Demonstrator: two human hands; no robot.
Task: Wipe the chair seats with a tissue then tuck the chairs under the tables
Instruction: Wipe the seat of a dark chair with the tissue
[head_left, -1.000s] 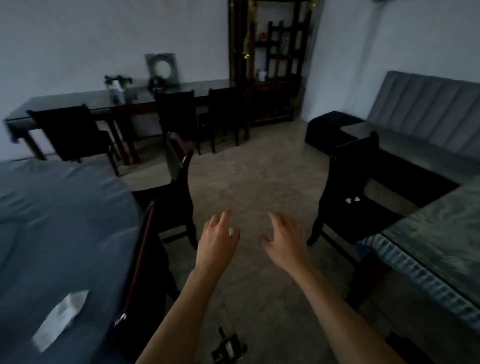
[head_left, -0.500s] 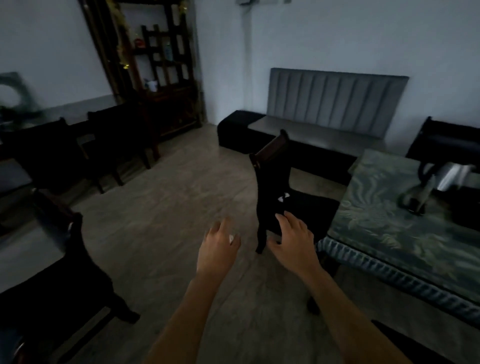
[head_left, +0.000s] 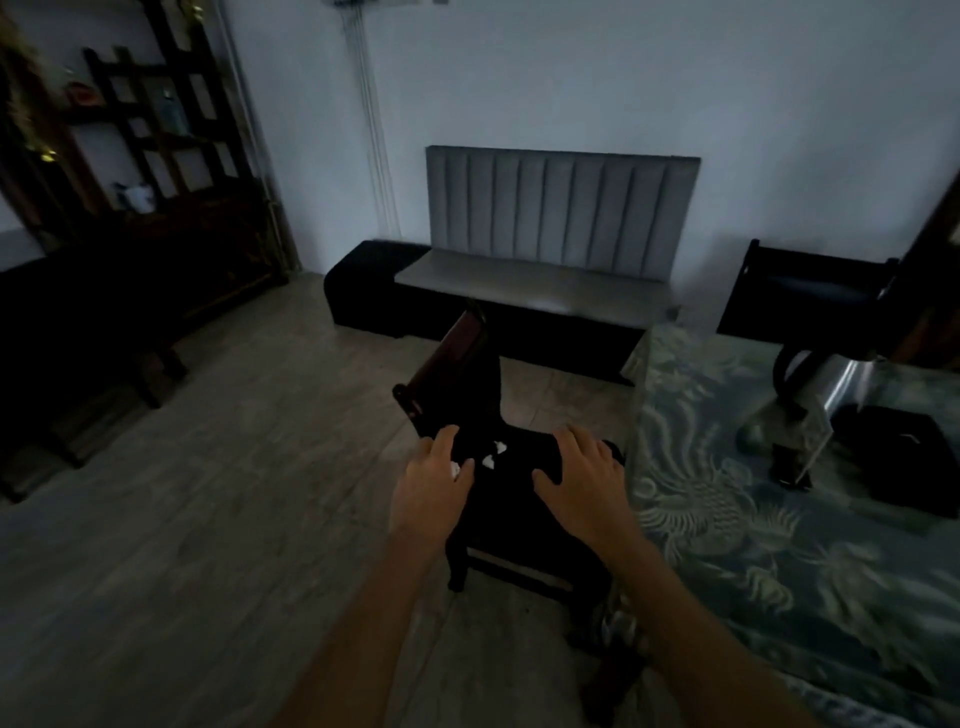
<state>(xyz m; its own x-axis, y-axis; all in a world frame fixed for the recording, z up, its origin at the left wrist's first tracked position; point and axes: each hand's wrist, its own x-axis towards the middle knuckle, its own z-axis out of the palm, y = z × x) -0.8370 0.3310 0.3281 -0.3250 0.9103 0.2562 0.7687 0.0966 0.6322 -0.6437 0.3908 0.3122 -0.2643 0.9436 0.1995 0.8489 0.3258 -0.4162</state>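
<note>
Now — left hand (head_left: 434, 480) pinches tissue (head_left: 455, 469) | right hand (head_left: 582, 475) over chair (head_left: 511, 499)

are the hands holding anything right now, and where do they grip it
The left hand pinches a small white tissue wad between thumb and fingers. The right hand is spread open over the dark wooden chair's seat, holding nothing.

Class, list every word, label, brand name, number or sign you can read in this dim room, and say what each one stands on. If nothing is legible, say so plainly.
None can be read.
Black box on the table: one pale mark, too blurred to read.
Shelf items: too small and dark to show any label.
White bits on the chair seat: scraps, no print visible.
</note>
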